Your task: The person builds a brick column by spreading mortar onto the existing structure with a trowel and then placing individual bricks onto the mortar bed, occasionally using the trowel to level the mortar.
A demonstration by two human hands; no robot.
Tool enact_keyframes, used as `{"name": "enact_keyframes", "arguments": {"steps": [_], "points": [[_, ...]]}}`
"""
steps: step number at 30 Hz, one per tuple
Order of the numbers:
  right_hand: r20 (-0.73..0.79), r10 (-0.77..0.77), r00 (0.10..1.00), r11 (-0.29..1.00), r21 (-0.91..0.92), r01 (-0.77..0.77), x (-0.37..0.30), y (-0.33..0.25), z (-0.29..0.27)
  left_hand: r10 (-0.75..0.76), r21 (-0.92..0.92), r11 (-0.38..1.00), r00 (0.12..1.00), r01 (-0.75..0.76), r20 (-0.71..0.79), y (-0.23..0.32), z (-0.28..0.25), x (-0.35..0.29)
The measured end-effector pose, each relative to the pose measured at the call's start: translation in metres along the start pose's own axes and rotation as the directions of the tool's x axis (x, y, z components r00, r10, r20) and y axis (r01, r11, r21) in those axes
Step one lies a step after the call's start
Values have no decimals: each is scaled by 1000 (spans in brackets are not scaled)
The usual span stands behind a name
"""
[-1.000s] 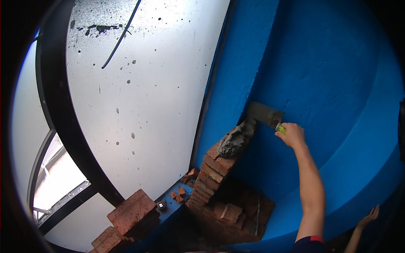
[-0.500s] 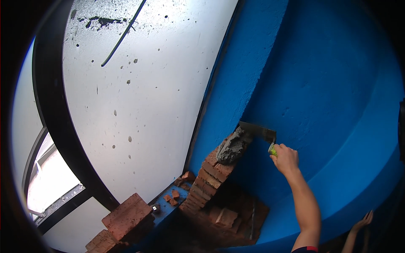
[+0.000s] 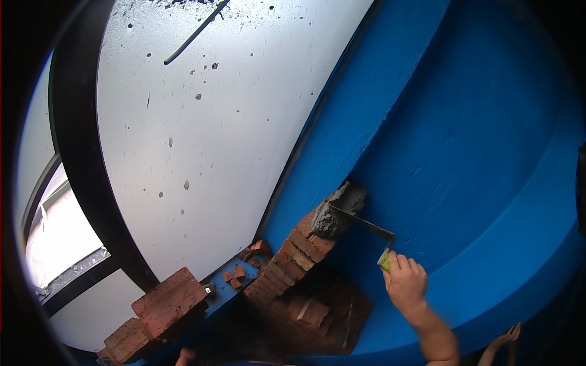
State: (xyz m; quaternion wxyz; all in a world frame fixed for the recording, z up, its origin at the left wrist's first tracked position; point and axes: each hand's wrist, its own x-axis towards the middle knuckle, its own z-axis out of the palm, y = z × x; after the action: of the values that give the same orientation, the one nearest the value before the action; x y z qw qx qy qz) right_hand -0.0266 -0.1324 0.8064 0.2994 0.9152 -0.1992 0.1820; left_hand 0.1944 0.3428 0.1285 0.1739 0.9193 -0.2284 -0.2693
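Note:
My right hand (image 3: 406,282) is closed around the yellow-green handle of a trowel (image 3: 373,228). The thin metal blade is tilted nearly edge-on, its far end in grey mortar (image 3: 329,222). This mortar lies in a lump on top of a curved row of bricks (image 3: 294,253) that meets the blue wall. A second part of the mortar spreads on the far side of the blade, up against the wall. At the bottom edge only a small bit of what appears to be my left hand (image 3: 185,357) shows; its fingers cannot be made out.
Stacked red bricks (image 3: 170,303) stand at lower left beside a blue ledge (image 3: 221,296) with broken brick pieces (image 3: 234,280). A white spattered panel (image 3: 201,140) rises at left, a blue wall (image 3: 482,146) at right. Another person's hand (image 3: 508,335) shows at lower right.
The trowel blade has moved from the mortar's far end nearer to me and now cuts across it. More mortar lies spread at the far end. The left-hand bit has appeared; the view has shifted.

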Motion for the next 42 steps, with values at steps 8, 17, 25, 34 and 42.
{"name": "enact_keyframes", "arguments": {"steps": [8,17,25,34,42], "points": [[-192,31,981,996,82,-16,5,21,9,-6,38,999,998,3,59,-2,4,-2],[-265,-166,950,979,70,191,10,-20,-9,-16,42,999,997,13,74,-3,11,-10],[-105,-220,970,969,-133,206,-18,-27,2,-4,60,998,996,-1,85,-5,11,-8],[-97,-78,992,990,109,89,-21,-22,-12,18,79,997,994,-27,107,-6,4,-2],[-82,257,963,765,626,-151,-37,22,94,22,123,992,991,-38,129,-13,-26,3]]}}
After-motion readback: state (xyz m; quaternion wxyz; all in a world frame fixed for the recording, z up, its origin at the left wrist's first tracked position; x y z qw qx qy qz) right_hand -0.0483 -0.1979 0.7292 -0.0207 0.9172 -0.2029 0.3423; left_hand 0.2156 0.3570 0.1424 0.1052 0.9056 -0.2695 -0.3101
